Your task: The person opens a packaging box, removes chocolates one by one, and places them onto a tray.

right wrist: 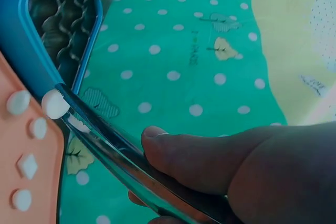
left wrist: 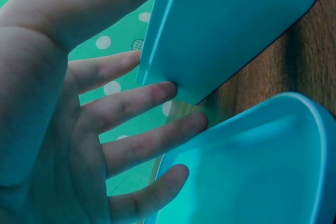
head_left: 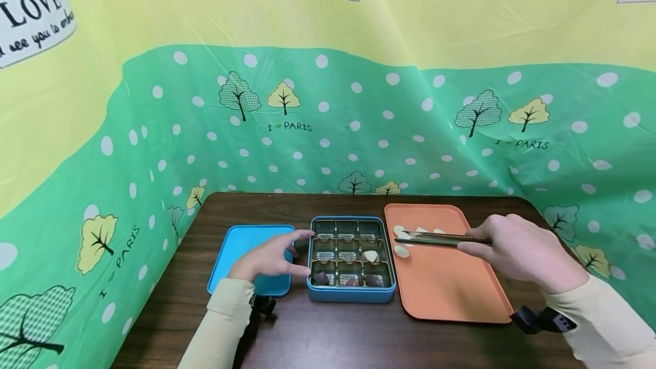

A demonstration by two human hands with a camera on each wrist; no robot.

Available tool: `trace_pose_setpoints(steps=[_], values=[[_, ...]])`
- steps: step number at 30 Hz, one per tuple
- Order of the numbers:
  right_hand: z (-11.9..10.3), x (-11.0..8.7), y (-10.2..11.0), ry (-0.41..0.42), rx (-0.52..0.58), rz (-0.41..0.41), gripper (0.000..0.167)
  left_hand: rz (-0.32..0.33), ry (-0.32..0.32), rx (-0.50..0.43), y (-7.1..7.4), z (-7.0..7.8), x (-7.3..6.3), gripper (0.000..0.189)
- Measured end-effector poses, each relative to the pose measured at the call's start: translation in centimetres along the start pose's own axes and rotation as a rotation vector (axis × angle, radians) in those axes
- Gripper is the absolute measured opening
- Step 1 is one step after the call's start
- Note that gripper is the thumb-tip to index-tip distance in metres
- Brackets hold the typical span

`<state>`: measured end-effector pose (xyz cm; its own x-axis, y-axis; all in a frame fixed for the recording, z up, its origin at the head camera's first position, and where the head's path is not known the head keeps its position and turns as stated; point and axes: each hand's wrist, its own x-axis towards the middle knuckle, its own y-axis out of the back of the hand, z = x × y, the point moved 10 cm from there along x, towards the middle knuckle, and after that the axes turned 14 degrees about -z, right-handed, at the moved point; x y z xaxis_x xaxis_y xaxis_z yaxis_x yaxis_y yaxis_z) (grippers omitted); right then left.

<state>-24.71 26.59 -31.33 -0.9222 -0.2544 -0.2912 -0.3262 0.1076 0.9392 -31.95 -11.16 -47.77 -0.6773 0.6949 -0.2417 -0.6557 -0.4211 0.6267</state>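
A blue box [head_left: 353,294] with a dark divided insert stands mid-table. Its front row holds dark brown pieces, such as one at the left [head_left: 321,278], and a white piece [head_left: 370,255] lies in the middle row's right compartment. My left hand [head_left: 271,256] is spread against the box's left side, thumb and fingers extended, fingertips at its wall. My right hand [head_left: 523,246] grips a pair of metal tongs [head_left: 446,238] that reach over the orange tray [head_left: 451,295]. A round white piece [right wrist: 55,104] is at the tongs' tips; I cannot tell whether they pinch it.
Several white pieces, one of them round [head_left: 401,251], lie on the tray's left part. A lighter blue lid [head_left: 233,255] lies left of the box, under my left hand in the head view. A patterned curtain [head_left: 318,101] hangs behind the dark wooden table [head_left: 318,335].
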Motion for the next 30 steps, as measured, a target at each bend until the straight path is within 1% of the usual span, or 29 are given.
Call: trace_pose_setpoints(steps=[3,7,14,17,20,24,30], values=[[0.9,0.2,-0.4,-0.018,0.012,-0.025,0.020,0.002,0.005,-0.003,0.0,0.0,0.0,0.086],[1.7,0.4,-0.9,-0.017,0.016,-0.044,0.021,0.003,0.014,-0.004,0.0,0.0,-0.1,0.086],[3.2,0.6,-1.6,-0.020,-0.006,-0.020,0.020,0.000,0.012,0.001,0.0,0.0,0.0,0.087],[3.6,0.7,-2.0,-0.014,-0.016,-0.017,0.017,-0.001,0.014,-0.002,0.0,0.0,0.0,0.087],[4.0,0.9,-2.5,-0.030,-0.015,-0.033,0.016,0.003,0.019,-0.006,0.0,-0.2,0.0,0.087],[4.6,1.2,-2.8,-0.069,-0.008,-0.063,0.018,0.004,0.020,-0.005,0.0,-0.4,0.1,0.087],[4.6,1.5,-3.0,-0.070,0.001,-0.082,0.020,0.006,0.018,-0.006,0.0,-0.4,0.2,0.087]])
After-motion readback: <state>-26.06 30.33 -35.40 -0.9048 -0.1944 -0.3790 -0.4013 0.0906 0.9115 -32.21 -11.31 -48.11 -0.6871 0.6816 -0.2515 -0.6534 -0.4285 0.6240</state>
